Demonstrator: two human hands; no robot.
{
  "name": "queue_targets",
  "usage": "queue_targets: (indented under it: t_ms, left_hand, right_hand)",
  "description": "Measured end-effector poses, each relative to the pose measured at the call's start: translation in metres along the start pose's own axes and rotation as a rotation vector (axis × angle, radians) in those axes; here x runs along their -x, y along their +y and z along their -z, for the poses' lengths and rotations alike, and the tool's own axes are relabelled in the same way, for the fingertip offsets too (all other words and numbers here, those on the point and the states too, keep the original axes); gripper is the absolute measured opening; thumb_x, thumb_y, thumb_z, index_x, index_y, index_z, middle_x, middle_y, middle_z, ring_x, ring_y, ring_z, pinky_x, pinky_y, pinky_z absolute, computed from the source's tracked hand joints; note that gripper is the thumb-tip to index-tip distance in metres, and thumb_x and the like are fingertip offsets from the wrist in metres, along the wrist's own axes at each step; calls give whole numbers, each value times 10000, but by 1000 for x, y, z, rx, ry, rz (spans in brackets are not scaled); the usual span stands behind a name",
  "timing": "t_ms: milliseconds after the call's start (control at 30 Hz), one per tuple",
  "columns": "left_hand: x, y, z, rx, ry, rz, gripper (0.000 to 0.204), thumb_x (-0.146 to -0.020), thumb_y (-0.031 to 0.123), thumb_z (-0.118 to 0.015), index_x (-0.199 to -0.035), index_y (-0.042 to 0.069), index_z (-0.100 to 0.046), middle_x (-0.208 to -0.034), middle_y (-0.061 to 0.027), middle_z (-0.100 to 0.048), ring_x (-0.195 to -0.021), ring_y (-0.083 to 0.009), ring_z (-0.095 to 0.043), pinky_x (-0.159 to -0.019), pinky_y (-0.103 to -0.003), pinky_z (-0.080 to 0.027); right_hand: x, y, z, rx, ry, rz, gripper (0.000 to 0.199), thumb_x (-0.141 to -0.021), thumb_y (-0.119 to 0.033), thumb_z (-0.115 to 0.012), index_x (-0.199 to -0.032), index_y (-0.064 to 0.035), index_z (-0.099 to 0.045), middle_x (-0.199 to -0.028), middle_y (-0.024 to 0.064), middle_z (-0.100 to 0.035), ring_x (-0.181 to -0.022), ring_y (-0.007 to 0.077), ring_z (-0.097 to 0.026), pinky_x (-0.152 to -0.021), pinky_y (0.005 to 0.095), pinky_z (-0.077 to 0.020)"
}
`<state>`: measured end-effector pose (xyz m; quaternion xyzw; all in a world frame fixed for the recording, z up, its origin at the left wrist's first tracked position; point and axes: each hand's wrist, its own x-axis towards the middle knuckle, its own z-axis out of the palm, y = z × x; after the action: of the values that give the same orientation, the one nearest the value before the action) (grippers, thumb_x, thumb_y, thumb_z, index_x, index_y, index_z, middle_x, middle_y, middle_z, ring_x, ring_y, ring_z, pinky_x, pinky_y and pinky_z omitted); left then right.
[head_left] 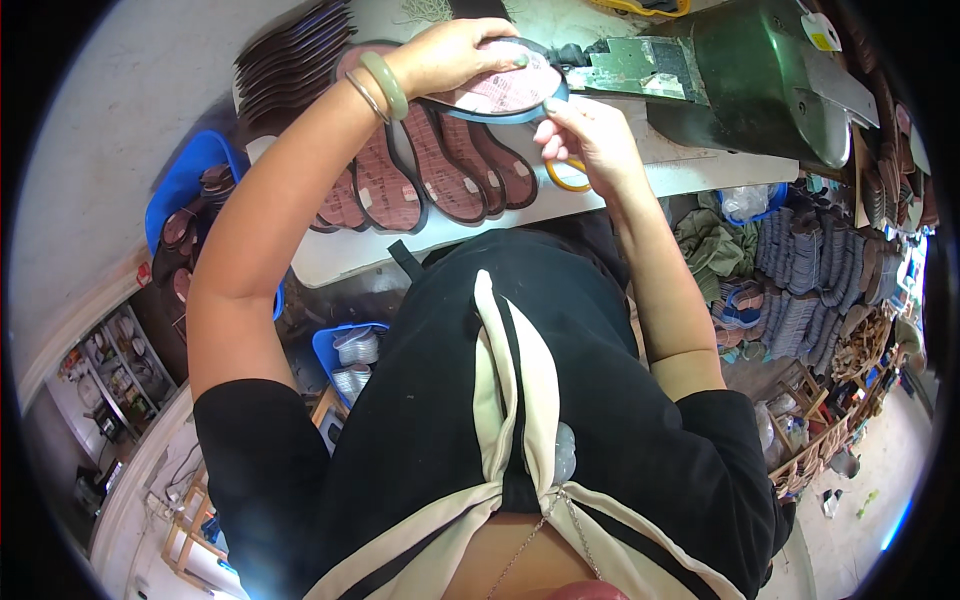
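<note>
A shoe insole (505, 92) with a pinkish printed face and a dark and blue edge lies at the head of a green sewing machine (740, 80). My left hand (465, 58) grips it from the far left, thumb on its face and fingers over the far edge. At its near right edge, my right hand (592, 138) pinches the blue edging between thumb and forefinger, the other fingers curled. Just below those fingers shows an orange ring-shaped handle (567, 178); whether the hand touches it I cannot tell. The needle area is partly hidden.
Several similar insoles (390, 190) lie overlapping along the white table's (690, 178) near edge. Dark insoles (290, 75) are fanned out at the far left. Blue baskets (165, 200) with shoe parts stand on the left. Grey stacked pieces (805, 260) sit on the right.
</note>
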<state>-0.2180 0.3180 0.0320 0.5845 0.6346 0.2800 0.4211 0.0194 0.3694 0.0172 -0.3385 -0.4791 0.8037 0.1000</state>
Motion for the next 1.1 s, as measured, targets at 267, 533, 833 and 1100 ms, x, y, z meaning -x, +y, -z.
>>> queue_targets:
  t_ms: [267, 533, 833, 1100]
  left_hand:
    - [29, 27, -24, -82, 239, 222, 410, -885, 340, -639, -1183, 65, -586, -989, -111, -673, -875, -175, -636, -785, -296, -497]
    - [34, 20, -40, -118, 389, 177, 446, -879, 375, -629, -1207, 78, -572, -1026, -129, -676, -907, -232, -653, -808, -322, -501]
    - [38, 28, -56, -90, 512, 206, 460, -863, 384, -644, -1206, 87, -569, -1050, -142, -674, -948, -262, -656, -834, -342, -499]
    - [31, 17, -60, -20, 599, 187, 569, -820, 455, -681, -1121, -16, -572, -1003, -188, -671, -945, -284, -656, -838, -359, -500]
  right_hand:
    - [4, -18, 11, 185, 5, 10, 244, -924, -203, -552, -815, -6, -647, -749, 64, -674, -573, 77, -590, -516, 190, -431]
    - [8, -4, 1, 126, 89, 31, 298, -935, -262, -569, -908, 21, -660, -805, 94, -693, -626, 124, -642, -561, 219, -477]
    - [4, 30, -37, -8, 279, 166, 355, -917, -292, -608, -843, 53, -650, -702, 48, -619, -601, 86, -526, -551, 262, -434]
    - [-17, 37, -24, 45, 331, 290, 373, -969, -298, -527, -1024, 54, -638, -890, 89, -660, -767, 137, -606, -655, 292, -477]
